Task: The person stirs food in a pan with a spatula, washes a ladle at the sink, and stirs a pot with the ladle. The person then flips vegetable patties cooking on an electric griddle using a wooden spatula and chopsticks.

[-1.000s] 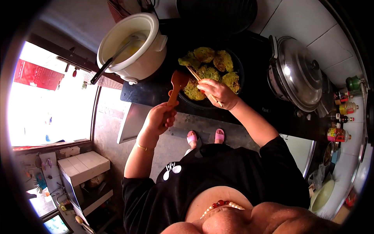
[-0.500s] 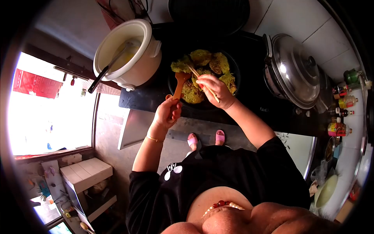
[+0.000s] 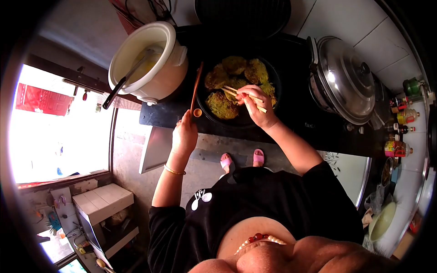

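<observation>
My left hand (image 3: 185, 135) is closed round the handle of an orange-brown spatula (image 3: 197, 88), which is turned edge-on beside the left rim of a dark round pan (image 3: 241, 123). Over the pan's right part, my right hand (image 3: 258, 107) grips a pair of wooden chopsticks (image 3: 234, 92), their tips among the patties. Several green and browned patties lie in the pan, among them one at the lower left (image 3: 221, 105) and a browner one at the upper left (image 3: 215, 78). My right hand partly hides the patties at the lower right.
Left of the pan is a white pot (image 3: 175, 73) holding a black-handled ladle (image 3: 119, 86). A large lidded metal pan (image 3: 347, 77) stands at the right, with bottles (image 3: 406, 116) beyond it. Behind the pan is a dark round lid or plate (image 3: 243, 16).
The spatula has left the upper-left patty and turned on edge outside the pan. That patty now lies flat with a browner side up. The chopstick tips have moved slightly down.
</observation>
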`<state>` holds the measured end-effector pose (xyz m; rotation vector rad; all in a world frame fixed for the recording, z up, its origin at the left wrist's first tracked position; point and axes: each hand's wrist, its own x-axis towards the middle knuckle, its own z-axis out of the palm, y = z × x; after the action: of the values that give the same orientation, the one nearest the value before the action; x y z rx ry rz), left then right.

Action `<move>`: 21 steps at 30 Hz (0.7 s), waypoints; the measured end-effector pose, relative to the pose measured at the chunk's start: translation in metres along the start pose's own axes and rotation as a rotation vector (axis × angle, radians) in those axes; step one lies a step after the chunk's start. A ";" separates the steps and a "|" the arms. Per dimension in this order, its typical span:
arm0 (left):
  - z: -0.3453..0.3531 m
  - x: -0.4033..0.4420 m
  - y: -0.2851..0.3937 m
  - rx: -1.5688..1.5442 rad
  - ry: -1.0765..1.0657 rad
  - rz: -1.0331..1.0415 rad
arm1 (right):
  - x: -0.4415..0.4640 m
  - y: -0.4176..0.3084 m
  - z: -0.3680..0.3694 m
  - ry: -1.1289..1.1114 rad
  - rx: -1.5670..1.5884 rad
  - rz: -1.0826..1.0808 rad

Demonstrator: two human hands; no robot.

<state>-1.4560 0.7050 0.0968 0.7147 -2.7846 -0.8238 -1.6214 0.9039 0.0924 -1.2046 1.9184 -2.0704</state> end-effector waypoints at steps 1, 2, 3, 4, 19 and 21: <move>-0.002 -0.002 0.001 -0.012 0.016 0.000 | -0.001 -0.001 -0.001 0.007 0.006 -0.001; -0.003 -0.004 0.001 -0.015 0.009 0.003 | -0.001 -0.001 0.000 0.007 0.011 -0.003; -0.003 -0.005 0.001 -0.017 0.002 0.006 | -0.001 0.000 0.001 0.008 0.015 -0.004; -0.004 -0.006 0.001 -0.019 -0.004 0.009 | -0.001 0.001 0.003 0.008 0.020 -0.006; -0.011 -0.005 0.023 0.432 -0.267 0.023 | -0.003 -0.051 -0.033 -0.067 -0.302 -0.148; -0.014 -0.005 0.018 0.403 -0.238 0.067 | -0.011 -0.053 -0.041 -0.032 -0.250 -0.091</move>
<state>-1.4547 0.7140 0.1181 0.6063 -3.2148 -0.3540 -1.6143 0.9549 0.1371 -1.3873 2.1988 -1.8802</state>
